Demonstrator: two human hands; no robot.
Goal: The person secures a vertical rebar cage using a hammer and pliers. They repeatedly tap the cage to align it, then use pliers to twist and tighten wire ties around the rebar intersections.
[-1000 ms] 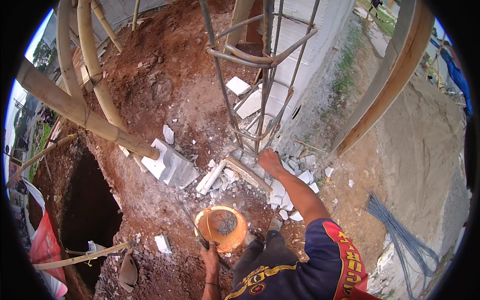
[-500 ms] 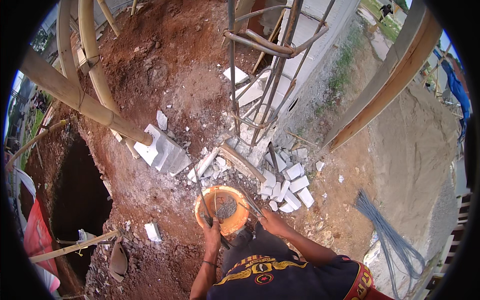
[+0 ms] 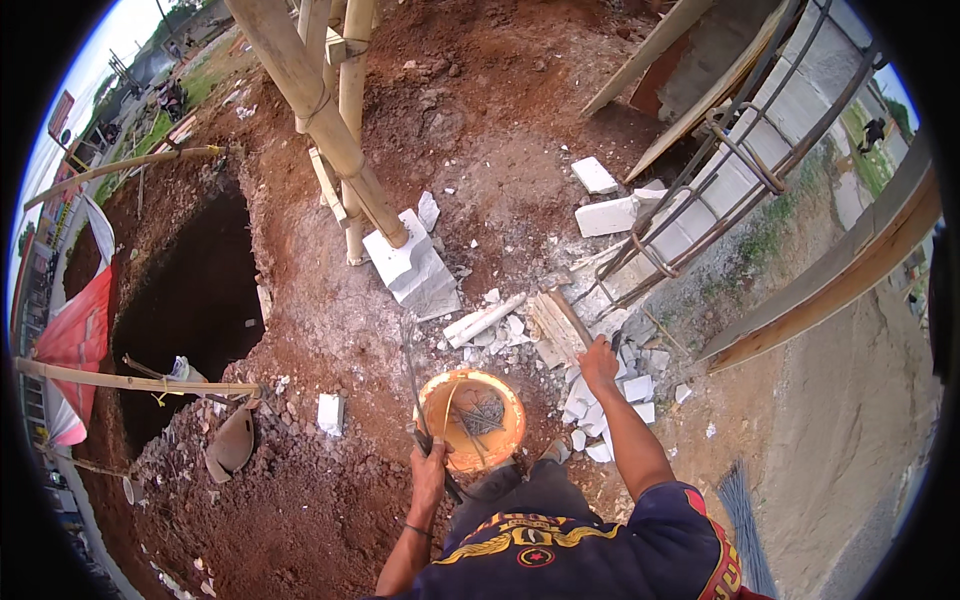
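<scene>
My left hand (image 3: 428,474) is closed around a dark, thin metal rod (image 3: 411,375) that stands up past the left rim of an orange bucket (image 3: 424,400). Another dark length pokes out below that hand. Inside the bucket lie thin grey pieces (image 3: 484,412), like nails or cut wire, and its handle crosses the opening. Stretched forward to the right, my right hand (image 3: 598,366) grips the near end of a short wooden plank (image 3: 555,325) lying on rubble; its fingertips are partly hidden. Broken white blocks (image 3: 640,388) lie beside that hand.
A rebar cage (image 3: 690,205) slants at the upper right, near a long board (image 3: 840,270). Bamboo poles (image 3: 310,110) rest by a white block (image 3: 415,280). To the left is a deep pit (image 3: 185,290). A bundle of grey rods (image 3: 742,525) lies at the lower right.
My right hand has left the bucket's right side and reached forward to the plank; the thin rod seen by it is no longer visible there. My left hand keeps its hold. The view has turned left.
</scene>
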